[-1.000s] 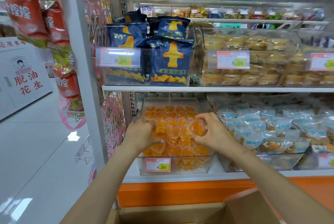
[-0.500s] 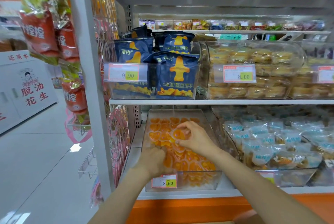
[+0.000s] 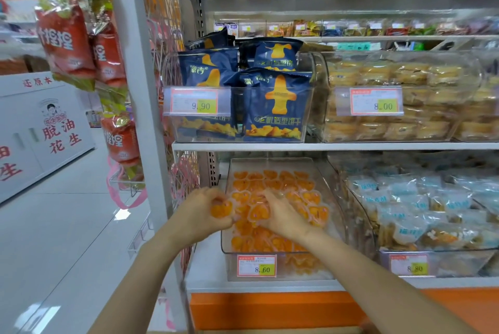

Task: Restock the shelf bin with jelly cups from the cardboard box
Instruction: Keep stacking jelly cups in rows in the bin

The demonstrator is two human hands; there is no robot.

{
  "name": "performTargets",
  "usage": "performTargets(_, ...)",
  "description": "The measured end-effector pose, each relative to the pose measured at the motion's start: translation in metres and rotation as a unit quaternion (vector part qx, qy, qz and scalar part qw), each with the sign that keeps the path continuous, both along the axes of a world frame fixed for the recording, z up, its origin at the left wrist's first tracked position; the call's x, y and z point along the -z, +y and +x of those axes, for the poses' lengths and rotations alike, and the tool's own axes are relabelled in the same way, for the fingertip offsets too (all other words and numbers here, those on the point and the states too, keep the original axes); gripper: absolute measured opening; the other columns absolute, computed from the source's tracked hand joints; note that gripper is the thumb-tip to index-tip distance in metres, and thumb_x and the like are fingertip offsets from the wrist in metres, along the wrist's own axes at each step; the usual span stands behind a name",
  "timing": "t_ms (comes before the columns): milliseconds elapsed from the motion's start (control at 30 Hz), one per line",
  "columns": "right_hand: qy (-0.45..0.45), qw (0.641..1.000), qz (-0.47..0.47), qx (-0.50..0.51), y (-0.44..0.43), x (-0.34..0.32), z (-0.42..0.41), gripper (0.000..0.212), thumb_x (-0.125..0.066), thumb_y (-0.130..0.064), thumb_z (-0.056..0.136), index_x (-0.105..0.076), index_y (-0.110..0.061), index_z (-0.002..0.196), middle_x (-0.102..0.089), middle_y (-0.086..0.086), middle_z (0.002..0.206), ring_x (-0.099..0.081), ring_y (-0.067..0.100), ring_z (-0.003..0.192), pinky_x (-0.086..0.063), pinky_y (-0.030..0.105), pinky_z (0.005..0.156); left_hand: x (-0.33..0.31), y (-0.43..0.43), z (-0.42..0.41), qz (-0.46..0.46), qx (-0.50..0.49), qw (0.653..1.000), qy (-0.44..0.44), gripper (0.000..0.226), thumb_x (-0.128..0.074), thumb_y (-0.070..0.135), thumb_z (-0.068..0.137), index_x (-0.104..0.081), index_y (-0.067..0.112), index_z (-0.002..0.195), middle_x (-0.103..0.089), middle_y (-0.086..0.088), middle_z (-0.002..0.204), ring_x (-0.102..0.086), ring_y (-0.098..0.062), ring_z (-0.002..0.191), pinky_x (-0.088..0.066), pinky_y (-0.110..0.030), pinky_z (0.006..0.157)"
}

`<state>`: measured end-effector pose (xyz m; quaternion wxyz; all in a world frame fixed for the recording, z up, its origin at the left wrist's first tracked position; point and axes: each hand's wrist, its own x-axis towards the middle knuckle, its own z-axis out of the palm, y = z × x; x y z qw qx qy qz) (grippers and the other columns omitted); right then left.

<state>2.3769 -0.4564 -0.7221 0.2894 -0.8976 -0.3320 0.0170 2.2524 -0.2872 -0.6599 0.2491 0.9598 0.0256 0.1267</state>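
A clear shelf bin (image 3: 333, 207) on the lower shelf holds several orange heart-shaped jelly cups (image 3: 272, 184). My left hand (image 3: 201, 213) is at the bin's left rim and grips one orange jelly cup (image 3: 221, 210) in curled fingers. My right hand (image 3: 282, 215) lies over the middle of the pile, fingers curled round another jelly cup (image 3: 259, 212). The two hands are close together, almost touching. Only a thin tan strip of the cardboard box (image 3: 270, 331) shows at the bottom edge.
A price tag reading 8.60 (image 3: 256, 265) is on the bin's front. Blue-wrapped snacks (image 3: 421, 215) fill the bin to the right. The shelf above (image 3: 324, 146) carries navy biscuit bags (image 3: 275, 107) and wrapped cakes (image 3: 399, 96). Red snack bags (image 3: 67, 36) hang on the upright at left.
My left hand rose from the bin's front to its left rim and now holds a cup. My right hand drew back to the middle of the pile. The view tilted up, hiding the box.
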Motion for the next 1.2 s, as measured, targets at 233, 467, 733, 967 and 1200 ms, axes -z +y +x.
performTargets(233, -0.073, 0.996, -0.042, 0.035, 0.001, 0.006, -0.004, 0.059, -0.066, -0.041, 0.083, -0.041, -0.027, 0.135, -0.052, 0.003, 0.135, -0.034, 0.024, 0.133, -0.020, 0.039, 0.110, 0.000, 0.000, 0.000, -0.002, -0.017, 1.000, -0.011, 0.047, -0.073, 0.039, 0.076, -0.061, 0.014, 0.114, -0.061, -0.001, 0.109, -0.053, -0.011, 0.096, -0.039, -0.019, 0.077)
performTargets(467, -0.006, 0.986, 0.163, 0.044, -0.008, -0.019, -0.015, 0.036, -0.070, -0.021, 0.082, -0.059, -0.024, 0.117, -0.063, -0.001, 0.115, -0.055, 0.015, 0.105, -0.042, 0.024, 0.089, 0.006, -0.020, 0.000, 0.015, 0.018, 0.999, -0.044, 0.070, -0.066, 0.060, 0.062, -0.057, 0.019, 0.119, -0.056, 0.003, 0.113, -0.055, -0.011, 0.104, -0.045, -0.026, 0.087)
performTargets(733, 0.334, 0.893, 0.302, -0.016, -0.023, -0.045, -0.047, 0.009, -0.066, -0.009, 0.085, -0.064, -0.011, 0.092, -0.067, 0.002, 0.078, -0.066, 0.016, 0.069, -0.055, 0.036, 0.077, 0.018, -0.045, 0.006, -0.051, 0.076, 0.990, -0.103, 0.058, -0.078, 0.026, 0.073, -0.052, 0.015, 0.123, -0.044, 0.002, 0.113, -0.045, -0.008, 0.108, -0.032, -0.008, 0.087)
performTargets(967, 0.352, 0.883, 0.310, 0.005, -0.031, -0.042, -0.047, 0.006, -0.066, -0.006, 0.084, -0.065, -0.010, 0.089, -0.067, 0.006, 0.076, -0.064, 0.015, 0.068, -0.055, 0.027, 0.068, 0.017, -0.039, 0.008, -0.018, 0.106, 0.993, -0.037, 0.070, -0.079, 0.029, 0.072, -0.046, 0.012, 0.130, -0.042, 0.001, 0.120, -0.046, -0.010, 0.112, -0.038, -0.015, 0.094)
performTargets(1200, 0.348, 0.897, 0.271, 0.001, -0.031, -0.034, -0.052, 0.010, -0.064, -0.003, 0.086, -0.064, -0.010, 0.093, -0.067, 0.005, 0.080, -0.065, 0.012, 0.068, -0.057, 0.023, 0.065, 0.020, -0.033, 0.006, 0.055, 0.137, 0.989, 0.024, 0.066, -0.077, 0.028, 0.075, -0.044, 0.013, 0.130, -0.036, 0.002, 0.124, -0.038, -0.003, 0.107, -0.025, -0.002, 0.085)
